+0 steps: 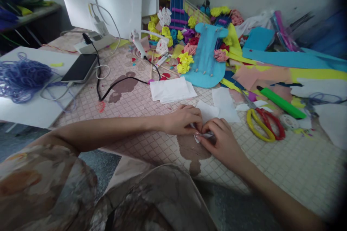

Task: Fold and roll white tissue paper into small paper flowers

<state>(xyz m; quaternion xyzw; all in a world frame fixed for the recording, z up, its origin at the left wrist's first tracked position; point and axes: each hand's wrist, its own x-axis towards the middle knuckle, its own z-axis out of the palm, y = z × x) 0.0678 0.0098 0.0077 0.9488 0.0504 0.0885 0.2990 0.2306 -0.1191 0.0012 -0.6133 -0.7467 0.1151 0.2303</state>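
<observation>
Close together over the table's near side, my left hand [184, 120] and my right hand [220, 138] both pinch a small folded piece of white paper [197, 139]. Fingers of both hands are bent and hide much of it. Just beyond the hands lie loose white paper pieces [226, 103], one of them partly behind my fingers. A stack of white paper strips [173, 90] rests a little farther off to the left. To the right of my right hand are scissors [260, 124] with one yellow and one red handle loop.
A green cutter [282, 103] and a tape roll [288, 122] lie at the right. Behind stands a blue cardboard shape [207, 57] among crumpled paper flowers. A glue gun [138, 45], its black cord, a phone [80, 68] and purple yarn [24, 75] occupy the left.
</observation>
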